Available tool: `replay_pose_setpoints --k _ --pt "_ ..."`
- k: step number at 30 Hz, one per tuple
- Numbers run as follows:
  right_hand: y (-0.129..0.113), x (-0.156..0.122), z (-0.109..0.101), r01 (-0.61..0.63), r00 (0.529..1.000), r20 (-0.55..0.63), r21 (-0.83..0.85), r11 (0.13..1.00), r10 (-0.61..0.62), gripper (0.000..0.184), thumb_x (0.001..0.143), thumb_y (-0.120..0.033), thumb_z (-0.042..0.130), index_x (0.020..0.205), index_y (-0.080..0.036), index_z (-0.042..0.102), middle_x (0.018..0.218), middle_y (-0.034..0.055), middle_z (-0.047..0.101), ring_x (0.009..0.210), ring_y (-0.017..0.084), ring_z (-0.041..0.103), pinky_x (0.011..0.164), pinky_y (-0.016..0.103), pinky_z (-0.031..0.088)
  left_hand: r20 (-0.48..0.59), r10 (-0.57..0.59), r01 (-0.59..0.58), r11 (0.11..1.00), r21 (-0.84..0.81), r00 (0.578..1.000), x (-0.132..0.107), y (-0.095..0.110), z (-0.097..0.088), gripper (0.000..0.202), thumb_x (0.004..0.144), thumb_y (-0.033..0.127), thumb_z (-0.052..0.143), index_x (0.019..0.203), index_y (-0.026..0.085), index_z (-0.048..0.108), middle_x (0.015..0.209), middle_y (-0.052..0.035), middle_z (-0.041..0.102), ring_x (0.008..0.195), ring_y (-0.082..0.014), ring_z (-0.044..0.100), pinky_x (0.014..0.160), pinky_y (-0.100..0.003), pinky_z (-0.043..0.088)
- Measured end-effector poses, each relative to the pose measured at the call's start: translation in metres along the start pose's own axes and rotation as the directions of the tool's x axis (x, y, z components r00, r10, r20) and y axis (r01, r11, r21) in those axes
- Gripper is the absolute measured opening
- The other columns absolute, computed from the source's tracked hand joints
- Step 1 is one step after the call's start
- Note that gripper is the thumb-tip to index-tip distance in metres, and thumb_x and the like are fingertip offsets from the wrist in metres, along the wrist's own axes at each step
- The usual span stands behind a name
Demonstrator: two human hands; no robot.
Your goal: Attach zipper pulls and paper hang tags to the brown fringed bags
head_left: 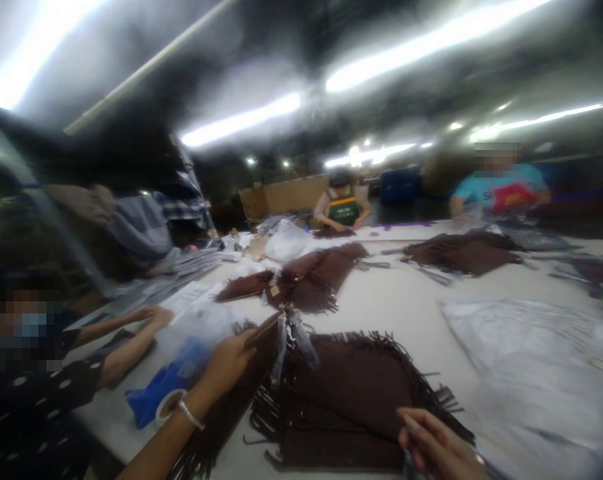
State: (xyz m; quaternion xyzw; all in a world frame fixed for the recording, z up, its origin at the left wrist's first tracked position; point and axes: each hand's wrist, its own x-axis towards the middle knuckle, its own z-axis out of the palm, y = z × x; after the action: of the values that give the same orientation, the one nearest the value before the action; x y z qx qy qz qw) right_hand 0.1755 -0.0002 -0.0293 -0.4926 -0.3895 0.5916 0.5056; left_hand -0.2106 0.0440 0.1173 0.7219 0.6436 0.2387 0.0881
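My left hand point(228, 363), with a bracelet at the wrist, grips the upper edge of a dark brown fringed bag point(246, 393) and holds it tilted up. Clear plastic wrap point(304, 343) hangs around the metal fittings at that bag's top corner. Beside it, a stack of brown fringed bags point(348, 393) lies flat on the white table point(388, 300). Over the stack's lower right edge is my right hand point(438, 443), its thumb and fingers pinched together. What sits between those fingers is too blurred to name.
More brown bags point(321, 270) lie ahead, with another pile point(464, 253) at far right. White plastic bags point(536, 367) spread on the right. A blue tape dispenser point(161, 393) stands at left, close to a co-worker's arms point(131, 347). Two other people work across the table.
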Motion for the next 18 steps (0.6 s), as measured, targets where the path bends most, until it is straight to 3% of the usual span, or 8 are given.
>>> replay_pose_setpoints --k 2,5,7,9,12,14,16,18 --pt "-0.020 0.001 0.020 0.153 0.985 -0.044 -0.194 0.969 -0.164 0.048 0.066 -0.050 0.074 0.105 -0.024 0.064 0.092 0.0067 0.072 0.079 0.022 0.067 0.069 0.033 0.053 0.014 0.071 -0.071 0.997 -0.019 0.997 -0.009 0.016 0.005 0.044 0.085 0.020 0.047 0.126 0.029 0.057 0.121 0.0025 0.067 0.110 -0.0215 0.061 0.095 -0.032 0.047" --pt "-0.053 0.007 0.060 0.387 0.914 0.044 -0.390 0.836 -0.403 0.067 0.068 -0.039 0.074 0.130 -0.027 0.050 0.129 0.0074 0.060 0.120 0.028 0.054 0.103 0.042 0.039 0.004 0.210 -0.210 0.978 -0.003 0.978 -0.019 0.045 0.018 0.049 0.085 0.018 0.042 0.131 0.031 0.053 0.127 0.0057 0.063 0.116 -0.0196 0.058 0.099 -0.032 0.047" --pt "-0.069 0.016 0.079 0.448 0.886 0.086 -0.417 0.791 -0.456 0.066 0.071 -0.029 0.070 0.132 -0.024 0.046 0.130 0.0077 0.059 0.118 0.026 0.055 0.100 0.039 0.041 -0.042 0.327 -0.324 0.943 0.072 0.944 -0.023 0.061 0.029 0.059 0.079 0.011 0.040 0.133 0.032 0.051 0.130 0.0060 0.060 0.119 -0.0191 0.057 0.102 -0.032 0.046" --pt "-0.078 0.023 0.080 0.486 0.865 0.114 -0.429 0.761 -0.488 0.041 0.082 -0.023 0.056 0.123 -0.022 0.051 0.115 0.0057 0.067 0.103 0.022 0.062 0.089 0.033 0.046 -0.110 0.444 -0.422 0.889 0.180 0.889 -0.023 0.072 0.042 0.069 0.074 0.007 0.037 0.138 0.031 0.045 0.135 0.0042 0.057 0.121 -0.0199 0.055 0.104 -0.034 0.045" --pt "-0.081 0.025 0.048 0.502 0.828 0.115 -0.591 0.632 -0.549 0.034 0.087 -0.014 0.043 0.118 -0.023 0.051 0.104 0.0036 0.069 0.092 0.019 0.064 0.079 0.028 0.045 -0.171 0.542 -0.474 0.820 0.322 0.823 -0.022 0.080 0.073 0.076 0.076 0.004 0.035 0.147 0.031 0.032 0.144 -0.0007 0.047 0.126 -0.0235 0.051 0.106 -0.041 0.043" --pt "-0.080 0.022 0.015 0.427 0.806 0.148 -0.817 0.389 -0.573 0.039 0.085 -0.008 0.043 0.122 -0.020 0.048 0.108 0.0068 0.067 0.094 0.021 0.062 0.080 0.030 0.044 -0.140 0.575 -0.496 0.786 0.369 0.806 -0.024 0.080 0.108 0.077 0.077 0.004 0.035 0.149 0.031 0.025 0.148 -0.0040 0.041 0.127 -0.0272 0.049 0.107 -0.047 0.040" --pt "-0.075 0.018 -0.016 0.308 0.824 0.228 -0.949 0.071 -0.519 0.035 0.085 -0.007 0.043 0.118 -0.015 0.051 0.107 0.0120 0.065 0.096 0.024 0.060 0.081 0.035 0.043 -0.076 0.611 -0.547 0.752 0.368 0.788 -0.029 0.078 0.152 0.079 0.078 0.005 0.037 0.150 0.031 0.019 0.149 -0.0078 0.040 0.125 -0.0305 0.050 0.103 -0.051 0.041" --pt "-0.064 0.019 -0.041 0.247 0.860 0.237 -0.968 -0.038 -0.453 0.020 0.087 -0.013 0.046 0.105 -0.014 0.056 0.101 0.0131 0.065 0.093 0.026 0.058 0.081 0.038 0.043 -0.022 0.637 -0.597 0.733 0.326 0.771 -0.036 0.077 0.199 0.081 0.078 0.007 0.037 0.151 0.028 0.011 0.145 -0.0120 0.044 0.122 -0.0325 0.052 0.093 -0.052 0.047"
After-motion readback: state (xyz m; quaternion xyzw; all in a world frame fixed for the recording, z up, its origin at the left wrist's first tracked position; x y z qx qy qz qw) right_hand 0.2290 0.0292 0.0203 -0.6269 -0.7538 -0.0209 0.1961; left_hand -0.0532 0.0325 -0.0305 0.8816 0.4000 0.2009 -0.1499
